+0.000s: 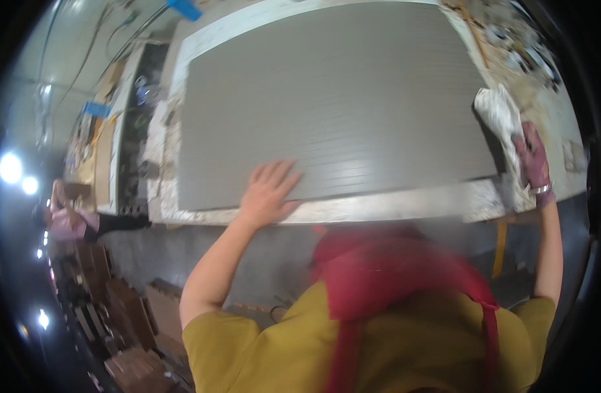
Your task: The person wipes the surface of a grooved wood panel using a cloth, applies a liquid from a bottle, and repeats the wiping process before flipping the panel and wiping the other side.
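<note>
A large flat grey panel (340,98) with faint parallel lines lies across a white-topped work table (392,203). My left hand (268,193) rests on its near edge, left of the middle, with the fingers spread and the palm down. Past the panel's right edge is my right hand (533,157), which looks gloved or stained purple. Its fingers curl against a crumpled white plastic-like wrap (500,111), and seem to grip it. What lies inside the wrap, if anything, is hidden.
Small tools and scraps (523,52) clutter the far right of the table. A shelf unit (127,144) with bottles stands to the left. Cardboard boxes (137,370) fill the floor at lower left. Another person (78,219) is at the far left.
</note>
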Demonstrator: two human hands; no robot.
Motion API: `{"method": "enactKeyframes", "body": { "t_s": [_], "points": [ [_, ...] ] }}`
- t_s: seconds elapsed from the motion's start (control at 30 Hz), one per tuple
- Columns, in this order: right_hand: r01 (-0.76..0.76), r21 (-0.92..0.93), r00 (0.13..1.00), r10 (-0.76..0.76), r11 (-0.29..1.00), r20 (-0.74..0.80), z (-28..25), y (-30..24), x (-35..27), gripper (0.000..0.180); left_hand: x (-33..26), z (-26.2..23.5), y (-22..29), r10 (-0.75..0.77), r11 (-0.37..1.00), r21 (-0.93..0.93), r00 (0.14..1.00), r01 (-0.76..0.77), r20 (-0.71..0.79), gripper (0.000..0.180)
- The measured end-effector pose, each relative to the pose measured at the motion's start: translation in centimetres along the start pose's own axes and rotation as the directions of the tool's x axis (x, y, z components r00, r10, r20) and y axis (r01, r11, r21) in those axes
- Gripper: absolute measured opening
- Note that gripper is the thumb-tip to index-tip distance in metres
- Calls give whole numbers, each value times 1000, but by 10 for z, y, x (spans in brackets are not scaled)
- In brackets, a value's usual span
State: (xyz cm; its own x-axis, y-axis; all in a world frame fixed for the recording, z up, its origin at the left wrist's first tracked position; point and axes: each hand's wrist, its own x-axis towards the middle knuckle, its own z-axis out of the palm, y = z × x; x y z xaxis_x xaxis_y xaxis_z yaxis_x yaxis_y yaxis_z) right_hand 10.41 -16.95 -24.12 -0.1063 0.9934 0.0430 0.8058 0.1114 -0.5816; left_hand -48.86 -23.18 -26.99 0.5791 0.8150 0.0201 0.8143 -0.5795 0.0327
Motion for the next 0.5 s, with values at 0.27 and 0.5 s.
{"method": "enactKeyframes", "body": {
  "t_s": [0.27, 0.5],
  "points": [
    [547, -437, 835, -431, 714, 341, 198, -187, -15, 59, -10, 9, -15, 25, 997, -68, 997, -31, -77, 72],
    [623, -215, 736, -469, 752, 488, 246, -283, 7, 64, -157, -20, -131, -561, 828, -181, 792, 531, -241, 95]
  ]
}}
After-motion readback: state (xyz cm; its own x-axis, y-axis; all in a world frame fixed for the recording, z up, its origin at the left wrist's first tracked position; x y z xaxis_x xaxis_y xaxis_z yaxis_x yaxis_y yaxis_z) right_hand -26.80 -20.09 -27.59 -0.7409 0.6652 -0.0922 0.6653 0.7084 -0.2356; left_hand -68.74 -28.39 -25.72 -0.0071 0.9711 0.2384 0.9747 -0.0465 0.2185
